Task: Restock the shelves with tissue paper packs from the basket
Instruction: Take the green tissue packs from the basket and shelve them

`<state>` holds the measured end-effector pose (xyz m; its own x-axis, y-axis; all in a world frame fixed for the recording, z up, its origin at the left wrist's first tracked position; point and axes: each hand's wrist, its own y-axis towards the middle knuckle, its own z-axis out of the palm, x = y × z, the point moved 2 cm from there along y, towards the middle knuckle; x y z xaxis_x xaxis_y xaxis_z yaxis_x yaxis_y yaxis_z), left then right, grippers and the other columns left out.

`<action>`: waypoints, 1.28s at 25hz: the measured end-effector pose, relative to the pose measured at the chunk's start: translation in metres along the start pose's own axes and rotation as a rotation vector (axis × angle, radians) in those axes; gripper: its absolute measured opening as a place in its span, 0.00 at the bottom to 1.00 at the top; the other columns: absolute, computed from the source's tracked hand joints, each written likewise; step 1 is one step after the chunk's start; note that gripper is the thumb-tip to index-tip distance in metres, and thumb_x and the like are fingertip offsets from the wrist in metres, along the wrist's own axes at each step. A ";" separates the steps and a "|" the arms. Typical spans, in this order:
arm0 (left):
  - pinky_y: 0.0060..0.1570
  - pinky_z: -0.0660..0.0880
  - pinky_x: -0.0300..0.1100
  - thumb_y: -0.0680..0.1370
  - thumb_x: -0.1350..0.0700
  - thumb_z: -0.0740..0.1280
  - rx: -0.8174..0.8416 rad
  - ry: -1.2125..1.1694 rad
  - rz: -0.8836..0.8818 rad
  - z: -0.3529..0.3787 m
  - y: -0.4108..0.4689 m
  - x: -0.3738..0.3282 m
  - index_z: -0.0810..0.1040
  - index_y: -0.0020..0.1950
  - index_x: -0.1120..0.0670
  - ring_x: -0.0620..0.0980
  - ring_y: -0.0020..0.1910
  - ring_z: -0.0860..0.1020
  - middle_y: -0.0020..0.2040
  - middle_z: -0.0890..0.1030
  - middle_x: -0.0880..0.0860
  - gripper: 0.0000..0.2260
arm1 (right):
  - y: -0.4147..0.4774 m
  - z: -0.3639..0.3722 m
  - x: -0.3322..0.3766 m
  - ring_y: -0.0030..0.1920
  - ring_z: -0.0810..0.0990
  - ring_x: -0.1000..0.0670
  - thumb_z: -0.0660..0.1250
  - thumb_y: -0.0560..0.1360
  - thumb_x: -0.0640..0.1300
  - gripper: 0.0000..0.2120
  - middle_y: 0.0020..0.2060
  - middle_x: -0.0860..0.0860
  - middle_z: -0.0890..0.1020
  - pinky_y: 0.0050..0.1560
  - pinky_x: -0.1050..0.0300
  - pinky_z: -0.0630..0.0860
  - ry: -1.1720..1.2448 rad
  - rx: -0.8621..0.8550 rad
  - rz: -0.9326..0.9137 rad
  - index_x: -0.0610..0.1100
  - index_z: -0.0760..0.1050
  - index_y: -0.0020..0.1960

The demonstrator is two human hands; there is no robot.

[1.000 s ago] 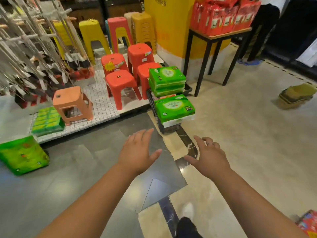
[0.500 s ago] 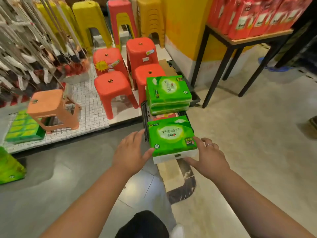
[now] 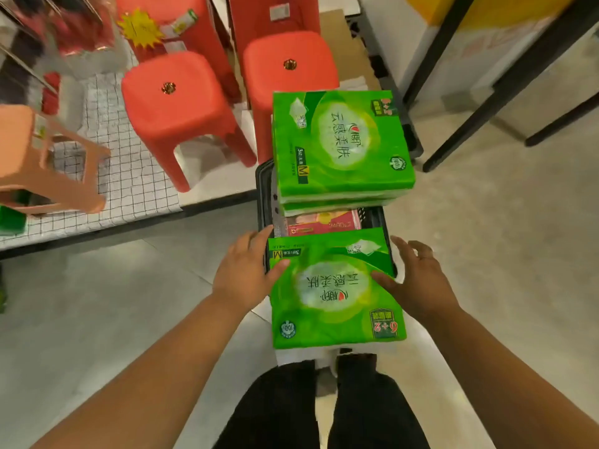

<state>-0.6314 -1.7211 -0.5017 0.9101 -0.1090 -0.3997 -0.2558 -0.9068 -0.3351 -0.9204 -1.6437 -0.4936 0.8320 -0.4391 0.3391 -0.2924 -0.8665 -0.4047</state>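
Flanking the near green tissue pack [image 3: 334, 286], both hands are spread wide with nothing clasped inside them. The left hand [image 3: 249, 270] lies against the pack's left edge, its thumb resting on the top face and its fingers straight along the side. The right hand [image 3: 418, 280] sits at the right edge, thumb on the top face and fingers loosely fanned just beside the pack; I cannot tell whether those fingers touch it.

That pack lies flat over the near end of the black basket [image 3: 263, 189] and overhangs its near rim, above the person's dark trousers [image 3: 324, 409]. At the basket's far end a stack of green tissue packs [image 3: 340, 140] rises above the rim. Between stack and near pack a red packet [image 3: 324, 222] shows lower inside the basket.

The basket stands on the grey floor [image 3: 113, 303], touching or just beside the edge of a white gridded platform [image 3: 129, 176]. Two red plastic stools [image 3: 181, 102] stand on that platform with a peach stool [image 3: 42, 157] at its left. Black table legs [image 3: 486, 92] stand to the right, well apart from the hands.
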 end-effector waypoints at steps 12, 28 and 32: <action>0.71 0.58 0.47 0.72 0.36 0.67 0.040 -0.258 -0.320 0.165 0.156 0.090 0.58 0.77 0.48 0.56 0.72 0.63 0.73 0.61 0.58 0.39 | 0.220 0.141 -0.111 0.67 0.69 0.43 0.68 0.62 0.68 0.42 0.70 0.47 0.62 0.68 0.46 0.69 0.406 0.200 0.058 0.62 0.59 0.73; 0.69 0.66 0.55 0.56 0.32 0.77 0.028 -0.722 -0.375 0.209 0.169 0.118 0.57 0.76 0.44 0.51 0.70 0.68 0.73 0.67 0.51 0.54 | 0.244 0.186 -0.117 0.52 0.74 0.73 0.82 0.58 0.52 0.45 0.55 0.64 0.73 0.56 0.70 0.72 0.762 0.064 -0.033 0.45 0.65 0.70; 0.68 0.69 0.53 0.55 0.34 0.79 -0.018 -0.781 -0.390 0.217 0.162 0.126 0.57 0.77 0.44 0.48 0.69 0.71 0.72 0.69 0.50 0.56 | 0.236 0.188 -0.110 0.56 0.73 0.69 0.75 0.60 0.51 0.43 0.61 0.55 0.73 0.65 0.58 0.72 0.778 0.037 -0.007 0.46 0.64 0.71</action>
<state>-0.6287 -1.7935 -0.7920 0.4463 0.5149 -0.7319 0.0386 -0.8282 -0.5591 -0.9923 -1.7546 -0.7862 0.2593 -0.4861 0.8346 -0.2608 -0.8673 -0.4241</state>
